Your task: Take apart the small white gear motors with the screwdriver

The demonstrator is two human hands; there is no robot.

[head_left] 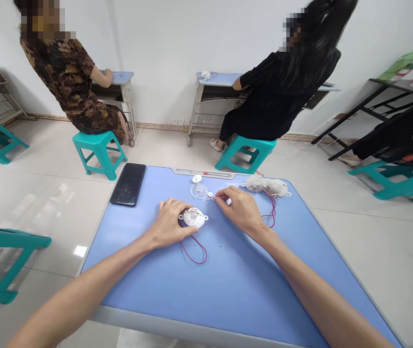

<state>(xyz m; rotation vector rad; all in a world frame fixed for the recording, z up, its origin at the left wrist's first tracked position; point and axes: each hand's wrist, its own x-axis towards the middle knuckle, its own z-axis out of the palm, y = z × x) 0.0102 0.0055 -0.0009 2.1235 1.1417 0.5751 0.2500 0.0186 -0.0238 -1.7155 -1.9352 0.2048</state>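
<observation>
Fingers of the left hand [170,224] curled down over a white plastic motor housing [194,218], gripping it from above, its lugs on a roughly left-right long axis, the left hand clearly the nearer. Fingertips of the right hand [237,210] drawn together at a tiny white gear [210,195], whether holding it or just beside it too small to tell. Both forearms angled inward from the lower corners. A red wire loop [194,252] below the housing; a clear round plastic cover [199,191] and white cap [197,178] beyond; two more motor housings [264,186] on the blue desk [228,280], right of a black smartphone [128,184].
</observation>
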